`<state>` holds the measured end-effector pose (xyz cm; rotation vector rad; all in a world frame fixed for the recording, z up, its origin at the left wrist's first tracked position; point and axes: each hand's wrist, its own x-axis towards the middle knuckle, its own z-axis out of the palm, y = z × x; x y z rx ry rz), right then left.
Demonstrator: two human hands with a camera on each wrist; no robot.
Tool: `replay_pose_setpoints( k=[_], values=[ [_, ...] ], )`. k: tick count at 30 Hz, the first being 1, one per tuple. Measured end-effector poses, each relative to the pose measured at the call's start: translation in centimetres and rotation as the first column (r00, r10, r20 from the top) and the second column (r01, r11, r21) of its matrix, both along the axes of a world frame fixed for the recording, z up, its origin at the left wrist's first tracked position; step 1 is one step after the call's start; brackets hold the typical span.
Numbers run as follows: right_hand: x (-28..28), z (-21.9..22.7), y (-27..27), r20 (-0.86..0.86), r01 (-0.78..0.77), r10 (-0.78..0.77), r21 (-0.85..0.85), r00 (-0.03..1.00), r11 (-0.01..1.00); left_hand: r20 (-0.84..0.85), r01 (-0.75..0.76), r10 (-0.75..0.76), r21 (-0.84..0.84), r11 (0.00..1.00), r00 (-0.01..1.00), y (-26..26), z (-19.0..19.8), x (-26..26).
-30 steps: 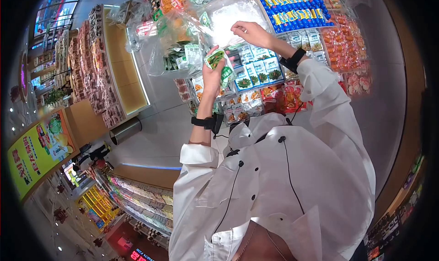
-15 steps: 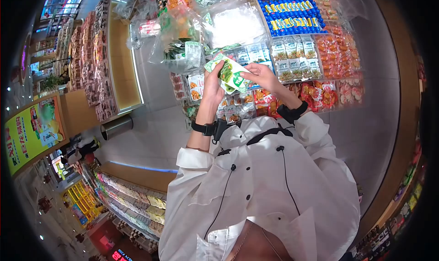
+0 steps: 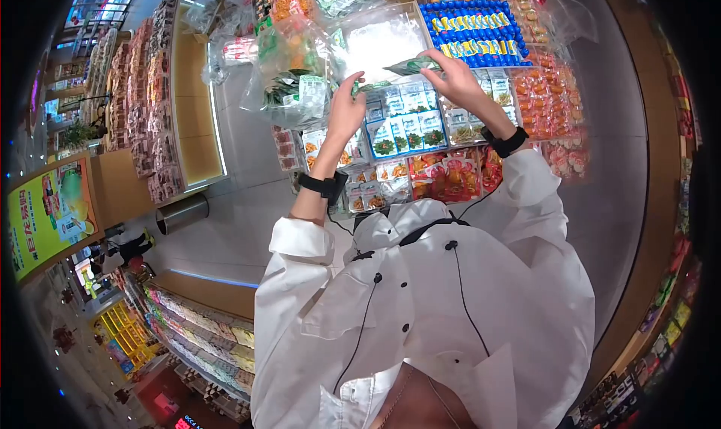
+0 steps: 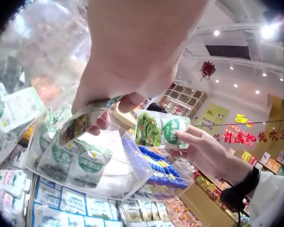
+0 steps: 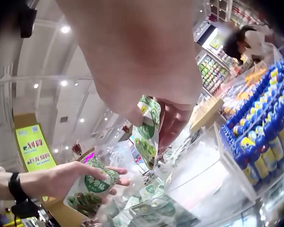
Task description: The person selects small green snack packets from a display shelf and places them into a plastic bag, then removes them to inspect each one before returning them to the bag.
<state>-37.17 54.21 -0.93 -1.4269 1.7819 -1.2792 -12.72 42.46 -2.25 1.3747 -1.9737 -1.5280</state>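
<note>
Near the edge of the clear bin (image 3: pixel 384 40), hands (image 3: pixel 347 113) (image 3: pixel 461 85) pinch packets (image 5: pixel 91 189) (image 4: pixel 150 130), open space between.

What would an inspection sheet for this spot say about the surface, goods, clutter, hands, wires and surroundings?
Surface: packed display; the clear tray holds loose green-and-white packets.
Goods: left-hand packet and right-hand packet, both green-and-white.
Clutter: clear plastic bag, with packets inside.
Hands: left hand and right hand each grip one packet.
Cables: thin dark cord over the shirt.
Surroundings: stocked shelves; another person.
</note>
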Motion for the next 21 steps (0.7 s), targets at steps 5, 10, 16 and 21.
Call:
replay_pose_setpoints(
  k=[5, 10, 16, 21],
  values=[
    [-1.5, 0.3, -3.6, -0.454, -0.293, 0.365, 0.223, 0.813, 0.930, 0.421, 0.485, -0.300, -0.455, 0.747, 0.856, -0.7, -0.5, -1.8],
    [-0.9, -2.5, -6.2, -0.450, -0.361, 0.495, 0.353, 0.744, 0.863, 0.490, 0.551, -0.332, -0.417, 0.723, 0.806, -0.1, -1.0, -2.1],
    [-0.2, -6.8, -9.1, -0.246, -0.477, 0.685, 0.559, 0.686, 0.678, 0.354, 0.494, -0.376, -0.348, 0.797, 0.856, -0.9, -2.1, -1.9],
    [-0.9, -10.5, -10.7, -0.145, -0.555, 0.719, 0.540, 0.680, 0.633, 0.323, 0.477, -0.366, -0.398, 0.784, 0.872, -0.7, -3.1, -1.7]
  ],
)
